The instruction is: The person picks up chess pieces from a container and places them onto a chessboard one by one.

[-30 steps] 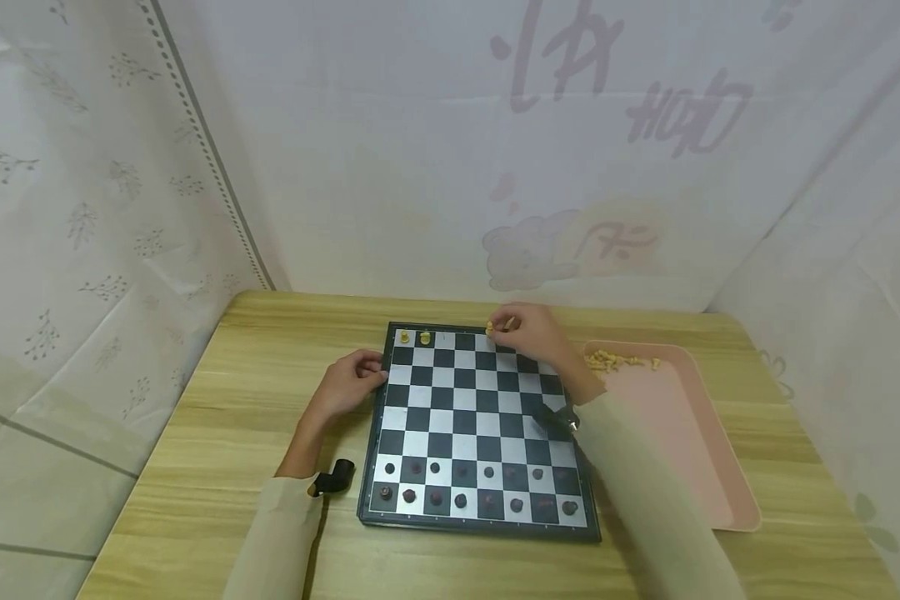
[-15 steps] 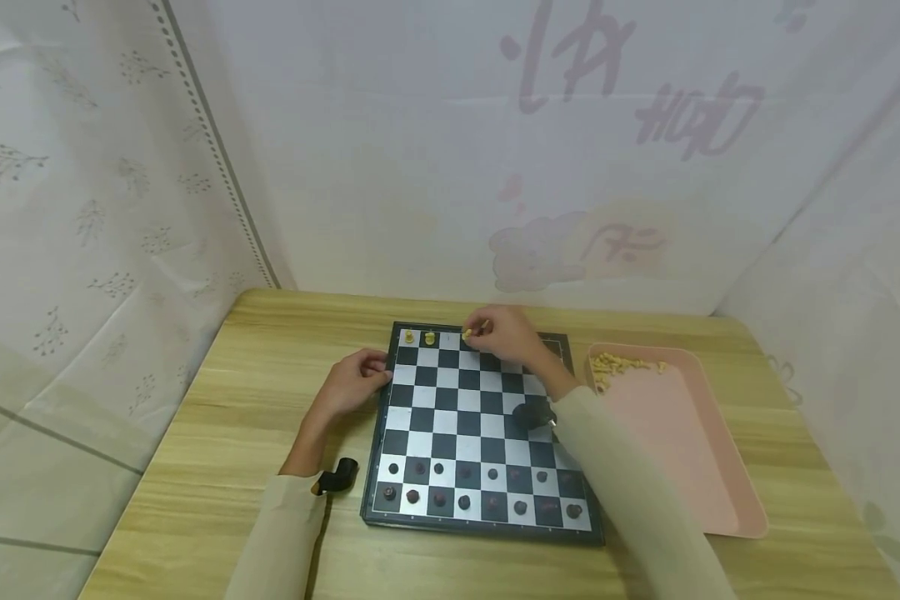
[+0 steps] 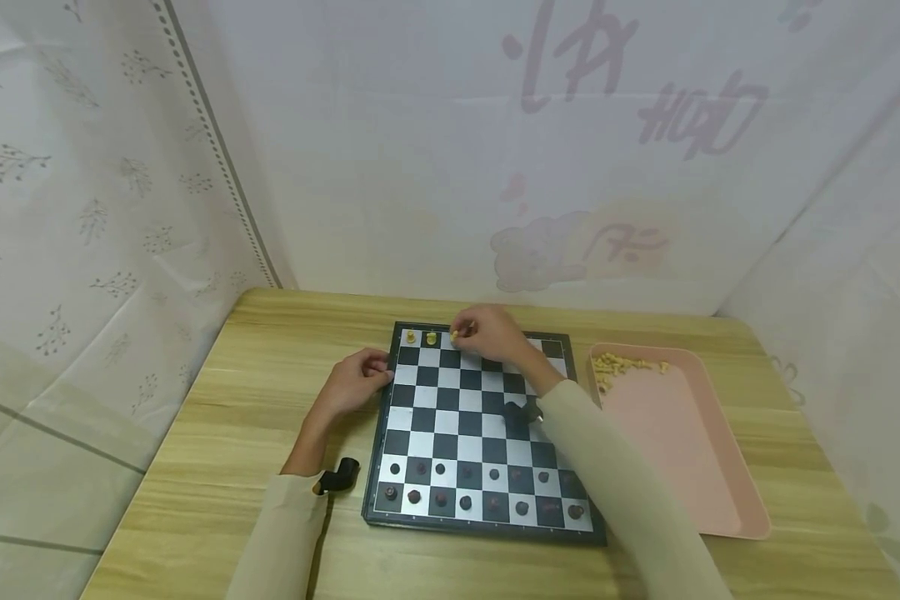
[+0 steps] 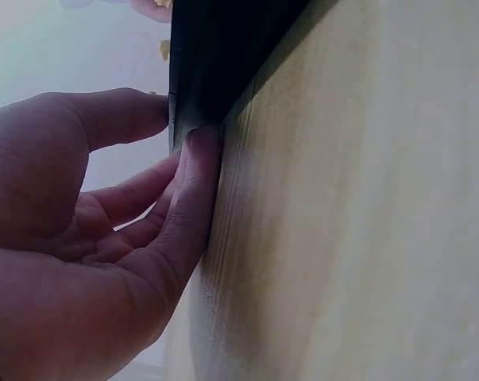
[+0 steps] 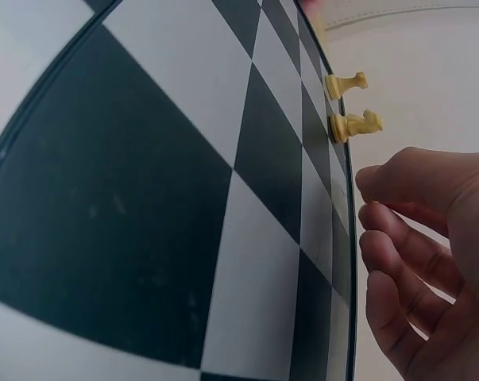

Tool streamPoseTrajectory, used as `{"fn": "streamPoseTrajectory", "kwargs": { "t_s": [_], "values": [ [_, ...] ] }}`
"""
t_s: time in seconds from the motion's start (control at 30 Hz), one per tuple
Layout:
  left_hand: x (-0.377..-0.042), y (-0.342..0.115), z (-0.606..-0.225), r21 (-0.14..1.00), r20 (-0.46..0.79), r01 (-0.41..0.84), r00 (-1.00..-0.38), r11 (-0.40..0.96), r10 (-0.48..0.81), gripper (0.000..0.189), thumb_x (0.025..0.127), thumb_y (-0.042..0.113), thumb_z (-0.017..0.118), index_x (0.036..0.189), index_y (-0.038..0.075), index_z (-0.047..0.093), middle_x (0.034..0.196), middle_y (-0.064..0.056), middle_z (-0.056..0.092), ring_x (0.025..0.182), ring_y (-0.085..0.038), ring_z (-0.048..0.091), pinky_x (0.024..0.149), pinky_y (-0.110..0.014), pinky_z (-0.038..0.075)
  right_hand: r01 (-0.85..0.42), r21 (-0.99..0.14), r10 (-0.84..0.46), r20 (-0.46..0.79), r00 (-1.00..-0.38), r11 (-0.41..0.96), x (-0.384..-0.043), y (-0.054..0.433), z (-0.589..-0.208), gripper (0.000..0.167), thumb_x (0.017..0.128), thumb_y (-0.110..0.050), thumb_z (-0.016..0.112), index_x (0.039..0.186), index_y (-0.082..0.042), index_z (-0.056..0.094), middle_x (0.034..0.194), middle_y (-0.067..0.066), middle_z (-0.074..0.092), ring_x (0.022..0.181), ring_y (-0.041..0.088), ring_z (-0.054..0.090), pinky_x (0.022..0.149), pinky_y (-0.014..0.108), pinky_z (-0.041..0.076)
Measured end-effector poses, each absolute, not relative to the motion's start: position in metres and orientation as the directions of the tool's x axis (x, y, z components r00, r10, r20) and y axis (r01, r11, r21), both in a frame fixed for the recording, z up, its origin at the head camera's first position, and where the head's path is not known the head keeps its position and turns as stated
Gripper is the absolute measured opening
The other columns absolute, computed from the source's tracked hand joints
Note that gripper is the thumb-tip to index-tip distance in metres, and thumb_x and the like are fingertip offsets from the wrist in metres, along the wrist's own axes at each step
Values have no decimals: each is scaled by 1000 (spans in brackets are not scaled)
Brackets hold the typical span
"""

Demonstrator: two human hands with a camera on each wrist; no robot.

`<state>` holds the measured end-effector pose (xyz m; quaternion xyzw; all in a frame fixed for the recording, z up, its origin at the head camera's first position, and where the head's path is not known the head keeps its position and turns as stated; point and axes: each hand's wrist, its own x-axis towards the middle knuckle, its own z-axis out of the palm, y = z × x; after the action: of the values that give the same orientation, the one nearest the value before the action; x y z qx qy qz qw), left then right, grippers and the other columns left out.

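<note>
The chessboard (image 3: 446, 400) lies on the wooden table, and its left edge is gripped by my left hand (image 3: 351, 385), thumb low on the side and a finger at the top rim. Over the far row, my right hand (image 3: 491, 335) pinches a small yellow chess piece (image 3: 454, 335) between thumb and fingertips, beside the yellow knight (image 5: 357, 125). In the far left corner stands a yellow rook (image 5: 346, 84). From the right wrist camera the held piece is hidden behind the fingers. Dark chess pieces (image 3: 466, 502) occupy the two near rows.
A pink tray (image 3: 720, 467) stands right of the board, with several yellow chess pieces (image 3: 617, 363) heaped in its far left corner. The right sleeve (image 3: 615, 467) passes over the board's right side. A patterned cloth (image 3: 390, 167) hangs behind the table.
My right hand has moved left along the far row with the yellow piece, stopping close to the knight. The left hand stays at the board's edge. The view has shifted slightly.
</note>
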<state>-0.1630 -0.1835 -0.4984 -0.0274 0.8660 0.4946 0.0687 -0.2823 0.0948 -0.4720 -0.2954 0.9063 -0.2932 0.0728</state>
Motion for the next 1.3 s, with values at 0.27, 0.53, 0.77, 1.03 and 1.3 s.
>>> {"fn": "streamPoseTrajectory", "kwargs": {
  "t_s": [0.27, 0.53, 0.77, 1.03, 1.3],
  "values": [
    [-163, -184, -498, 857, -146, -114, -989, 502, 25, 42, 104, 15, 73, 141, -3, 66, 118, -15, 73, 107, -30, 70, 88, -38, 53, -504, -559, -588, 36, -808, 658, -284, 89, -475, 11, 95, -9, 82, 105, -12, 83, 99, -2, 78, 92, 17, 70, 85, 37, 57],
    [-162, -184, -497, 861, -140, -106, -990, 498, 31, 43, 104, 15, 73, 142, -4, 66, 117, -16, 73, 106, -30, 71, 89, -40, 55, -493, -566, -588, 17, -809, 661, -281, 90, -473, 13, 94, -7, 81, 107, -9, 83, 99, 1, 76, 92, 19, 69, 84, 38, 57],
    [-162, -183, -498, 861, -139, -110, -990, 496, 22, 42, 104, 14, 73, 141, -4, 66, 117, -16, 73, 106, -30, 70, 89, -40, 55, -464, -598, -577, 4, -817, 653, -281, 102, -473, 28, 93, -7, 82, 121, -7, 80, 101, 0, 74, 94, 19, 67, 87, 40, 56],
    [-161, -184, -496, 862, -149, -119, -989, 492, 23, 43, 104, 14, 73, 143, -3, 66, 119, -16, 73, 109, -31, 70, 91, -42, 55, -425, -644, -544, 17, -839, 636, -273, 136, -460, 37, 95, -10, 81, 131, -1, 75, 107, 5, 75, 99, 26, 72, 85, 44, 59],
    [-161, -184, -497, 856, -148, -117, -989, 503, 23, 43, 104, 15, 72, 143, -3, 66, 120, -15, 72, 110, -31, 70, 94, -45, 55, -442, -640, -484, 122, -867, 629, -267, 192, -462, 30, 97, -11, 81, 125, 0, 77, 104, 6, 77, 90, 26, 71, 76, 40, 58]
  ]
}}
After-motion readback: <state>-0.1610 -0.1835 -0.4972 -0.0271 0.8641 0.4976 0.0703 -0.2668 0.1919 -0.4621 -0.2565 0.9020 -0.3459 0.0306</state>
